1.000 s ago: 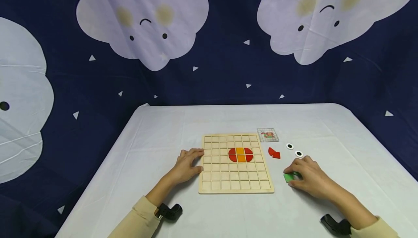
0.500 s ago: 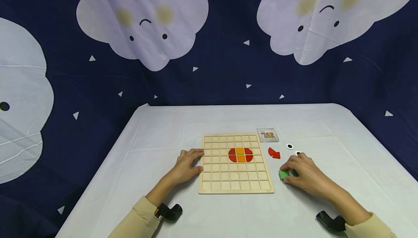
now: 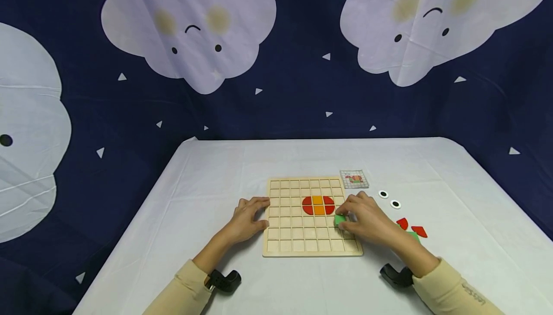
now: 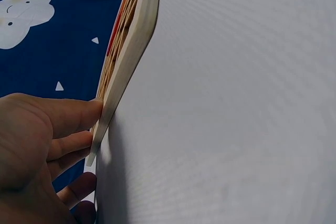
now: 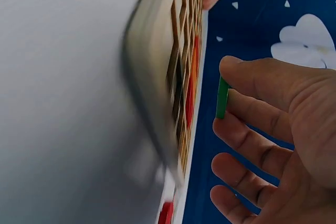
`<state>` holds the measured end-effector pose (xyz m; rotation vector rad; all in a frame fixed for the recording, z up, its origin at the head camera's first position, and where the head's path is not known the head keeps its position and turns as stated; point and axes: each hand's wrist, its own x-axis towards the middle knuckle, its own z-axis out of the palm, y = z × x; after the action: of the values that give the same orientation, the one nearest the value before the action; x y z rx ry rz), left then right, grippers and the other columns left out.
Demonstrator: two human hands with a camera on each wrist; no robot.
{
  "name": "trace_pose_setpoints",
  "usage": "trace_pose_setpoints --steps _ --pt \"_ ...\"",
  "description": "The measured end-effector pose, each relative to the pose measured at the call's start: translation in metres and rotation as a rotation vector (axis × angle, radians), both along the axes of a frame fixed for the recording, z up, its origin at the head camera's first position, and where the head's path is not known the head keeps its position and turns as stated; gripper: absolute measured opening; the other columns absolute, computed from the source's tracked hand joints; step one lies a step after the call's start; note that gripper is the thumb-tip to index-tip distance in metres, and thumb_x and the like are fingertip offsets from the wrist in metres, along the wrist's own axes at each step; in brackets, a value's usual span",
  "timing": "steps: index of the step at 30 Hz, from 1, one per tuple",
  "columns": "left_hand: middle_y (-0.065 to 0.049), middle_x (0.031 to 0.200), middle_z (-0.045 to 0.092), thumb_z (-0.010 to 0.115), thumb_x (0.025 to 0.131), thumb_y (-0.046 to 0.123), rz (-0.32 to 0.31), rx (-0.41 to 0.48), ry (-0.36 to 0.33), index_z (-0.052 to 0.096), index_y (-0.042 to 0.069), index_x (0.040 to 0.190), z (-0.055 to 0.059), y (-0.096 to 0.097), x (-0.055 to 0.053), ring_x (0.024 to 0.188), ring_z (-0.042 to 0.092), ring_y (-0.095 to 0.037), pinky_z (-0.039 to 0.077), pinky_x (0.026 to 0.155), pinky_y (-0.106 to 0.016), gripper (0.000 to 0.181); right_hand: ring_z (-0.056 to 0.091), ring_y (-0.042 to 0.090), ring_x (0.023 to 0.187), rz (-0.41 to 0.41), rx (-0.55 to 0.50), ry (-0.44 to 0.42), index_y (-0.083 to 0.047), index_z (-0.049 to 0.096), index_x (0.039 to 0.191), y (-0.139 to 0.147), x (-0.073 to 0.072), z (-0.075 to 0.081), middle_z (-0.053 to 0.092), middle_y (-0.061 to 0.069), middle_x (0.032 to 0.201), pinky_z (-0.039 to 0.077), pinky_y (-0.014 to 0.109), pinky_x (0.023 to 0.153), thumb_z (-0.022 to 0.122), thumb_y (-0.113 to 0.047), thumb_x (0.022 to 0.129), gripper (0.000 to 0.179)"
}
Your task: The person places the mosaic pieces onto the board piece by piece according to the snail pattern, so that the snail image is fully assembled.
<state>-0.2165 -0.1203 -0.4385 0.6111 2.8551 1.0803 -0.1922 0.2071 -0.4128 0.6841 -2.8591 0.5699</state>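
A pale wooden grid board (image 3: 298,233) lies on the table, with red curved pieces (image 3: 307,205) and orange pieces (image 3: 318,204) set in it. My left hand (image 3: 248,220) rests at the board's left edge, thumb and fingers spread apart along the rim. Over the right part of the board, my right hand (image 3: 367,218) pinches a green tile (image 3: 340,220) between thumb and fingertips. In the right wrist view the green tile (image 5: 222,98) is seen edge-on, close above the grid, with the lower fingers loosely bent.
A small pattern card (image 3: 354,179) lies beyond the board's top right corner. Two white discs with black centres (image 3: 383,194) are right of it. Nearer, beside the right forearm, lie loose red pieces (image 3: 419,231) and another green piece (image 3: 414,235), partly hidden.
My right hand has moved left from the table to over the board, carrying the green tile. The loose red pieces now lie farther right and nearer me. The left hand stays put.
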Motion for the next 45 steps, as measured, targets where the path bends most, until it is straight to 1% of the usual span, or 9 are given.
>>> trace_pose_setpoints --steps 7,14,20,28,40,45 --pt "-0.001 0.14 0.051 0.069 0.081 0.014 0.005 -0.009 -0.008 0.057 0.007 0.129 0.0 0.0 0.001 0.103 0.038 -0.018 0.028 0.088 -0.038 0.051 0.04 0.011 0.082 0.036 -0.002 -0.013 -0.018 0.073 0.092 -0.026 -0.01 -0.004 0.061 -0.008 0.088 0.031 0.029 0.073 0.078 -0.025 0.072 0.022" --pt "-0.001 0.14 0.051 0.069 0.081 0.015 0.004 -0.014 -0.01 0.057 0.007 0.13 0.0 0.0 0.001 0.101 0.038 -0.018 0.028 0.087 -0.037 0.051 0.039 0.01 0.082 0.052 0.013 -0.007 -0.02 0.072 0.089 -0.038 -0.013 -0.01 0.06 -0.01 0.086 0.03 0.027 0.072 0.079 -0.025 0.072 0.019" --pt "-0.002 0.14 0.05 0.069 0.081 0.014 -0.008 -0.014 -0.006 0.056 0.006 0.13 0.001 -0.001 0.001 0.102 0.037 -0.019 0.028 0.087 -0.037 0.051 0.036 0.01 0.08 0.055 0.039 0.005 -0.02 0.072 0.088 -0.042 -0.015 -0.011 0.057 -0.01 0.082 0.028 0.027 0.071 0.079 -0.025 0.072 0.018" --pt "-0.001 0.14 0.051 0.069 0.081 0.013 0.01 0.007 -0.016 0.057 0.007 0.129 0.001 0.0 0.001 0.101 0.037 -0.018 0.028 0.086 -0.036 0.05 0.036 0.01 0.078 0.065 0.066 0.029 -0.021 0.072 0.088 -0.042 -0.016 -0.012 0.057 -0.01 0.081 0.028 0.026 0.069 0.079 -0.027 0.072 0.019" --pt "-0.001 0.14 0.051 0.069 0.081 0.014 0.007 0.003 -0.01 0.057 0.006 0.129 0.0 -0.001 0.001 0.102 0.038 -0.018 0.028 0.087 -0.036 0.05 0.038 0.009 0.079 0.063 0.062 0.033 -0.022 0.072 0.088 -0.042 -0.016 -0.013 0.059 -0.01 0.084 0.03 0.027 0.07 0.08 -0.028 0.07 0.021" --pt "-0.002 0.139 0.051 0.069 0.081 0.013 0.004 -0.002 0.003 0.057 0.005 0.129 0.0 0.0 0.001 0.102 0.038 -0.018 0.028 0.085 -0.035 0.05 0.039 0.01 0.081 0.058 0.04 0.022 -0.022 0.072 0.087 -0.041 -0.015 -0.01 0.06 -0.01 0.085 0.029 0.027 0.071 0.08 -0.028 0.07 0.02"
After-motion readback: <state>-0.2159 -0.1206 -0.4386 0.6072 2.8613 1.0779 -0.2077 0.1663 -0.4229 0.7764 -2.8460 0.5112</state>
